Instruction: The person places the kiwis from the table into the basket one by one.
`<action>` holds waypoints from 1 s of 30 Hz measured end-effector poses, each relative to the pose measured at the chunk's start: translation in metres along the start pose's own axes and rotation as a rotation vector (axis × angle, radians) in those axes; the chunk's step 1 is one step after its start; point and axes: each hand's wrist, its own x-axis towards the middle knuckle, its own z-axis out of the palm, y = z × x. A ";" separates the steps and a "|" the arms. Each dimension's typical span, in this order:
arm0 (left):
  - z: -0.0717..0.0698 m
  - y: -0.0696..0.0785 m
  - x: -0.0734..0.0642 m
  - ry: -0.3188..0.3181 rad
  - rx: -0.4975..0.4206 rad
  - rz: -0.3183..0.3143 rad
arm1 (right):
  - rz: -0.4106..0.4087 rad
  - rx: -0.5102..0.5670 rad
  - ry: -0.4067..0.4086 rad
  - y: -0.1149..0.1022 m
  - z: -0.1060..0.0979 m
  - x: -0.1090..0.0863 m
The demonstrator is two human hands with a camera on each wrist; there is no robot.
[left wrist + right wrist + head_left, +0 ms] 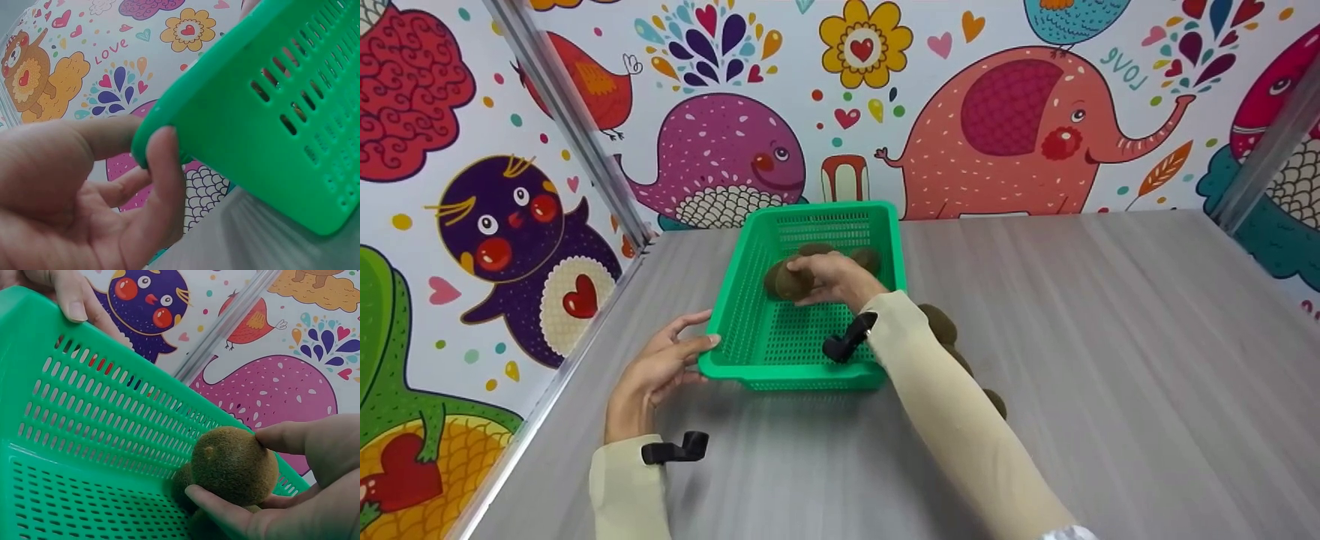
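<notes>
A green plastic basket [802,379] with slotted walls stands on the table. My left hand [664,367] pinches its rim at the near left corner; in the left wrist view the thumb and fingers [163,163] lie on either side of that rim. Inside the basket, my right hand [836,277] grips a brown fuzzy kiwi [793,283]. The right wrist view shows this kiwi [233,467] between thumb and fingers, above other kiwis [183,486] partly hidden behind it. Another kiwi [866,260] lies by the basket's right wall.
Several kiwis [939,324] lie on the grey wood-grain table [1110,337] right of the basket, partly hidden by my right forearm. Walls printed with cartoon animals [1005,142] rise behind and at the left, with a metal post [577,112] in the corner.
</notes>
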 end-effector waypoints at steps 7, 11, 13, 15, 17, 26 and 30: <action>0.000 0.000 0.000 0.002 -0.021 -0.009 | 0.036 -0.001 -0.030 0.001 0.001 0.000; 0.000 0.001 0.000 0.008 -0.019 -0.011 | 0.054 -0.014 -0.032 0.001 0.002 -0.002; 0.000 0.000 -0.001 0.008 -0.017 -0.009 | 0.058 -0.021 -0.019 0.001 0.001 -0.002; 0.000 0.000 -0.001 0.006 -0.014 -0.010 | 0.057 -0.027 -0.010 0.001 0.001 -0.003; 0.001 0.000 -0.001 0.007 -0.010 -0.011 | 0.056 -0.027 -0.010 0.001 0.001 -0.003; 0.001 0.000 0.000 0.006 0.003 -0.007 | 0.043 -0.006 -0.040 -0.001 -0.001 -0.005; 0.000 0.000 -0.001 0.010 0.009 -0.007 | 0.019 -0.023 -0.092 -0.004 0.000 -0.011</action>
